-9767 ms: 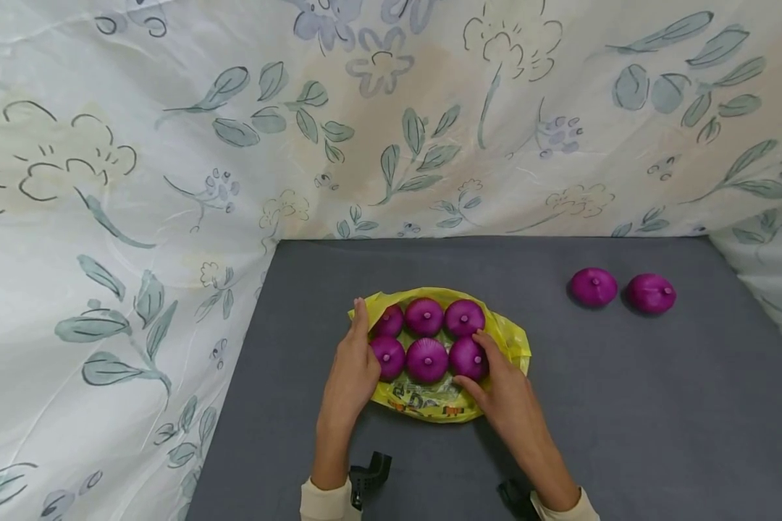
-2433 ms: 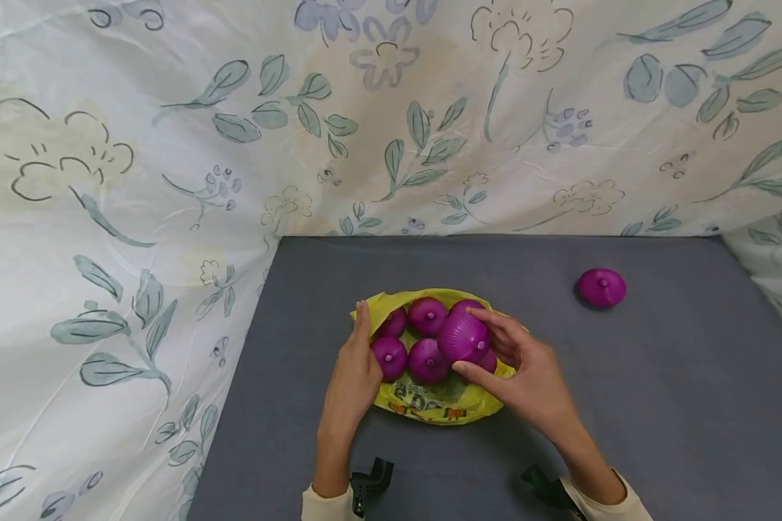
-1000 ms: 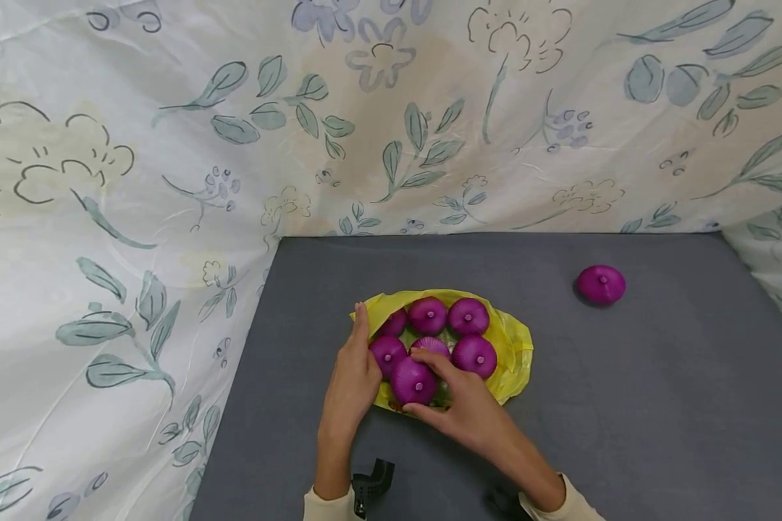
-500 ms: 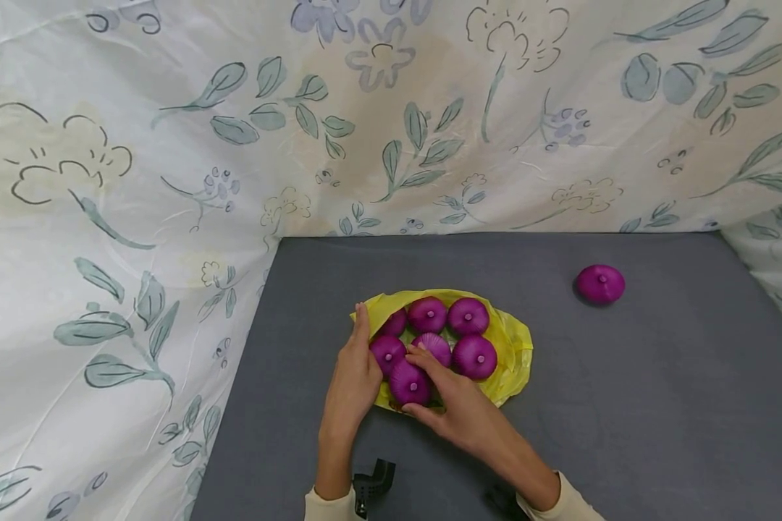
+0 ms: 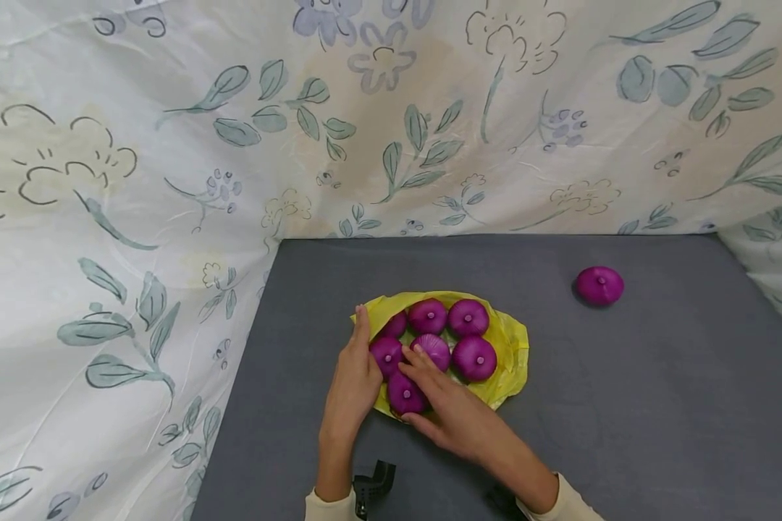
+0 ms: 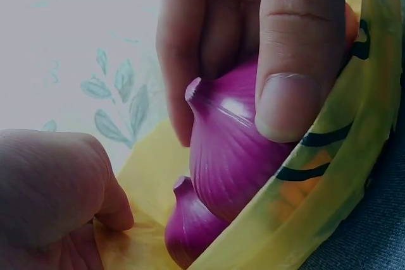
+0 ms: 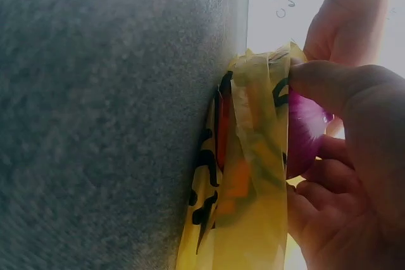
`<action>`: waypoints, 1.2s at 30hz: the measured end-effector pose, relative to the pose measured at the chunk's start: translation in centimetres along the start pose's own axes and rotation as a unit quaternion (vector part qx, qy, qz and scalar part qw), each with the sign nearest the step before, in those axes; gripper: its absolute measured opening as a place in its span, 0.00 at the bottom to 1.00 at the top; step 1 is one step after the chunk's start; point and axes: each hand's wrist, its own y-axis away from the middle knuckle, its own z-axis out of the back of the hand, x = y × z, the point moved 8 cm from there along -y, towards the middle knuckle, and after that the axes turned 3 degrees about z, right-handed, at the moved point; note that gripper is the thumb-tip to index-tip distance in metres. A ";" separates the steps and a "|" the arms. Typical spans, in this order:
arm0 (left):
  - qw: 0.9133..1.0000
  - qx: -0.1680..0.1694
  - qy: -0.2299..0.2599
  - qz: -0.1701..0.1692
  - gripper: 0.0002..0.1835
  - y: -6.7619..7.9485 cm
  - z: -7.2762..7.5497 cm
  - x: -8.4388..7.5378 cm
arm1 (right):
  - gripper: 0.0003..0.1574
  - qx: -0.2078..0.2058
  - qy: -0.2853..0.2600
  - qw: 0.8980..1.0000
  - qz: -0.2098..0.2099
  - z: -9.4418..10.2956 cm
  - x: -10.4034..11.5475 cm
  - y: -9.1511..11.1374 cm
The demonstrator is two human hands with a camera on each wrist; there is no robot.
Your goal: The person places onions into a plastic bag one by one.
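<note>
A yellow plastic bag [image 5: 511, 347] lies with its mouth spread, holding several glossy purple onions [image 5: 474, 358] with stubby tips. My left hand [image 5: 352, 383] holds the bag's left rim; in the left wrist view, that hand [image 6: 54, 197] is bent at the yellow film. My right hand [image 5: 459, 416] holds one purple onion [image 5: 405, 394] at the near left of the mouth. The left wrist view shows its thumb on one side of that onion [image 6: 231, 150] and fingers behind. From the right wrist view, the right hand [image 7: 354, 181] curls over the bag's edge beside the onion [image 7: 307, 134].
One more purple onion [image 5: 599, 286] sits apart at the back right of the dark grey tabletop [image 5: 658, 405]. Floral white cloth [image 5: 391, 116] hangs behind and to the left. A black wrist mount [image 5: 374, 485] shows by the left sleeve.
One of the two back-right onions has left its spot. The right hand carried an onion over the bag, then leftward and down to the mouth's near left. The left hand has stayed at the rim.
</note>
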 end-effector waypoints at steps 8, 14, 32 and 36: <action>1.000 -0.005 0.000 -0.001 0.39 -0.1 -0.2 -0.1 | 0.51 0.003 0.017 1.000 0.009 0.1 -0.2 0.2; 1.000 -0.008 -0.003 -0.004 0.39 -0.2 -0.3 -0.1 | 0.49 -0.005 0.014 1.000 0.014 0.8 -0.3 0.4; 1.000 -0.016 -0.009 -0.003 0.41 -0.4 -0.5 -0.3 | 0.47 -0.174 0.036 0.983 -0.042 10.4 -4.7 1.8; 1.000 -0.017 -0.004 0.002 0.41 -0.4 -0.6 -0.3 | 0.47 -0.210 0.053 0.974 -0.066 12.7 -6.1 2.5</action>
